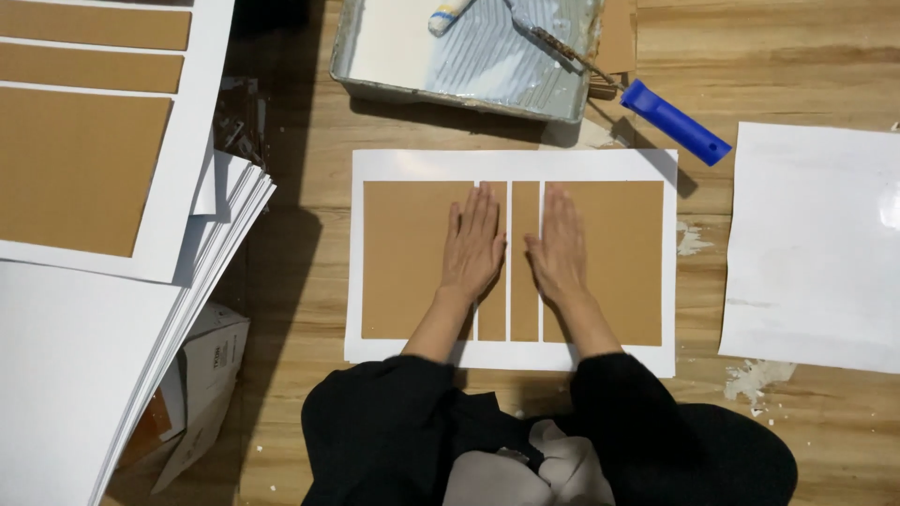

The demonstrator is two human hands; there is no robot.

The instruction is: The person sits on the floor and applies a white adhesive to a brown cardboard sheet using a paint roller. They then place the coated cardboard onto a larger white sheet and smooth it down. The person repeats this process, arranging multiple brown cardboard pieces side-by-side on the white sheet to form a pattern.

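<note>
- Head view looks straight down at a wooden floor (300, 272); at the far left lies a finished-looking white sheet with brown boards (80, 164) already stuck to it, resting on a fanned stack of blank white sheets (66, 375). I judge that one unit is done and many blanks are left.
- Under that stack a small cardboard box (211, 361) pokes out, leaving little room on my left side.
- In front of me lies the white sheet (511, 167) I am working on, with a broad brown board (408, 258) at its left, two narrow brown strips (525, 262) in the middle and a second broad board (623, 262) at its right, all with thin white gaps between.
- My left hand (473, 245) lies flat and open, fingers together, holding nothing, pressing across the left board's right edge and the first strip.
- My right hand (558, 248) is likewise flat and released, palm down over the second strip and the right board's left edge.
- All four pieces seem placed; pressing them down looks like the step in hand, and the white margins are not yet folded.
- Beyond the sheet sits a paint tray (349, 56) of white glue with a blue-handled roller (675, 122) resting in it, handle jutting toward the sheet's top right corner.
- At the right a glossy blank white sheet (816, 244) lies apart, with a strip of bare floor between.
- White glue smears (755, 379) mark the floor near the lower right corner.
</note>
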